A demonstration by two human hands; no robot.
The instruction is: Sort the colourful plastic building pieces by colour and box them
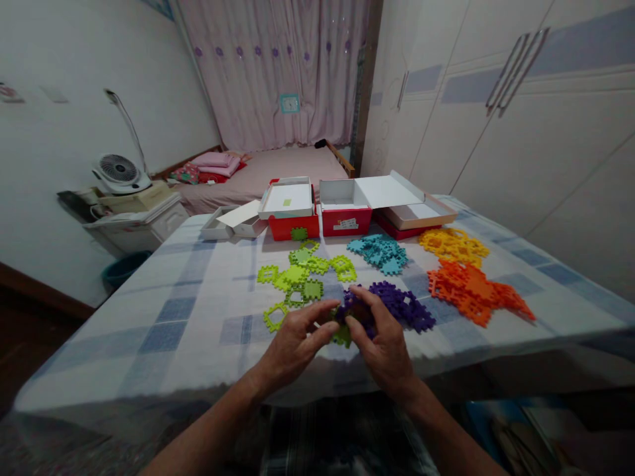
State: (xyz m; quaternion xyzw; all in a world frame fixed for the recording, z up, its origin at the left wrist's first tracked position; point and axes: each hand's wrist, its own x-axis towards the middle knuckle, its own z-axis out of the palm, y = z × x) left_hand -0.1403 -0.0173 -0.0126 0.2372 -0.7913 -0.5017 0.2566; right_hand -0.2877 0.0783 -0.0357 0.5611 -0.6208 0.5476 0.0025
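Note:
My left hand (302, 336) and my right hand (383, 340) meet near the front edge of the table, fingertips almost together. Between them is a dark purple toothed interlocking tile (350, 303), gripped by the right fingers and thumb, with the left fingertips pinching at its left side. A lime green tile (342, 337) shows just under the fingers; whether it is joined to the purple one, I cannot tell. More purple tiles (404, 305) lie heaped right beside my right hand. Loose lime green tiles (291, 277) spread beyond my left hand.
Heaps of teal tiles (381, 252), yellow tiles (454, 246) and orange tiles (473, 291) lie to the right. Along the back stand an open red box (346, 221), another red box (292, 227) with a white tray on top, and a grey-white box (215, 227). A checked cloth (193, 291) covers the table.

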